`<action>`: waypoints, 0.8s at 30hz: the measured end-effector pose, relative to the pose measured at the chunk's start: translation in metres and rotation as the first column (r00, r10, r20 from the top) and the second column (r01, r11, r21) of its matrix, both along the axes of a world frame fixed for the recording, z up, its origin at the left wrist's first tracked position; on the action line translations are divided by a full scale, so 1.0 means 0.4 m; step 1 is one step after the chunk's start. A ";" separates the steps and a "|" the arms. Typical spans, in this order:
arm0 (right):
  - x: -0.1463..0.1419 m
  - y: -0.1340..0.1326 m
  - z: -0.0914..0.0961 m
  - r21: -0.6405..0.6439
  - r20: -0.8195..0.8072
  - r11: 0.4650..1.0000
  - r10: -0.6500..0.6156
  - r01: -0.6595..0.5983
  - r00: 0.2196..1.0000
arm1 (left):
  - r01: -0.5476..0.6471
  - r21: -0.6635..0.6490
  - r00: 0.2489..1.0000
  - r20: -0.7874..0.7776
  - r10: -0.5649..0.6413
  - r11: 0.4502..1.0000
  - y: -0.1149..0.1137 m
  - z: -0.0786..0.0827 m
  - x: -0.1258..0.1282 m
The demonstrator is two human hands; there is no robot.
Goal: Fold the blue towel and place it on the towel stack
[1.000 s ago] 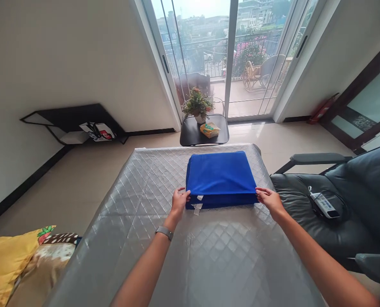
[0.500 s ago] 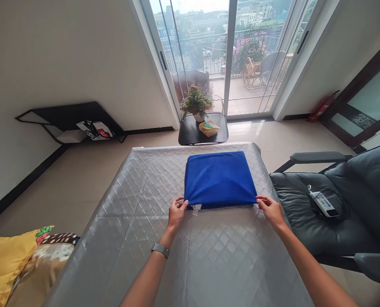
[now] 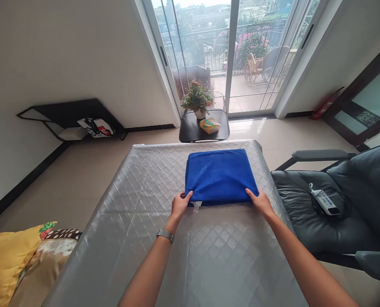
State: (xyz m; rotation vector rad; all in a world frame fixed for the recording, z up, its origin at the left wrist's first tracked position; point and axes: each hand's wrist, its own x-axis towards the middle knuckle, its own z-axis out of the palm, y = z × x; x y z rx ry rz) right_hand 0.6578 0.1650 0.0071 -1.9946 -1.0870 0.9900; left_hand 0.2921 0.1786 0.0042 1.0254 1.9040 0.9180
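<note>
A folded blue blanket lies flat towards the far end of the table with the silver quilted cover. My left hand grips its near left corner, thumb on top and fingers beneath. On the near right corner my right hand is closed the same way, the thumb pressing into the fabric and the other fingers hidden underneath. A small white label pokes out from the near edge beside my left hand. I wear a grey watch band on my left wrist.
Beyond the table stands a black chair with a potted plant and a yellow tissue pack. At right, a dark leather armchair holds a power strip. A yellow pillow sits at lower left.
My right thumb has come onto the top of the blanket, and the right hand has moved inward from the corner's edge. The left thumb also reaches further over the fabric.
</note>
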 end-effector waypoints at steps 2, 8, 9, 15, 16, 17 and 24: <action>-0.005 0.013 -0.001 -0.015 0.016 1.000 0.010 -0.010 1.000 | 0.031 -0.019 0.999 -0.010 -0.031 0.999 0.010 0.001 -0.006; 0.012 -0.012 -0.006 -0.014 -0.040 0.999 0.030 -0.031 0.999 | 0.092 -0.035 0.995 -0.028 -0.093 0.995 -0.006 -0.004 -0.019; 0.016 -0.023 -0.008 -0.015 -0.037 1.000 0.024 -0.024 0.999 | 0.096 -0.033 0.995 -0.036 -0.097 0.995 -0.017 -0.006 -0.019; 0.024 -0.081 -0.015 -0.077 0.073 0.996 -0.031 0.036 0.997 | 0.094 0.042 0.982 -0.165 -0.086 0.995 -0.095 -0.011 -0.006; 0.021 -0.086 -0.011 -0.088 0.094 0.995 -0.035 0.043 0.995 | 0.091 0.085 0.971 -0.227 -0.070 0.992 -0.106 -0.011 0.000; 0.018 -0.090 -0.006 -0.095 0.114 0.994 -0.042 0.053 0.993 | 0.095 0.131 0.957 -0.286 -0.054 0.987 -0.118 -0.011 0.007; 0.024 -0.139 0.026 -0.133 0.099 0.986 -0.086 0.099 0.991 | 0.288 0.173 0.857 -0.486 -0.173 0.942 -0.342 -0.016 -0.076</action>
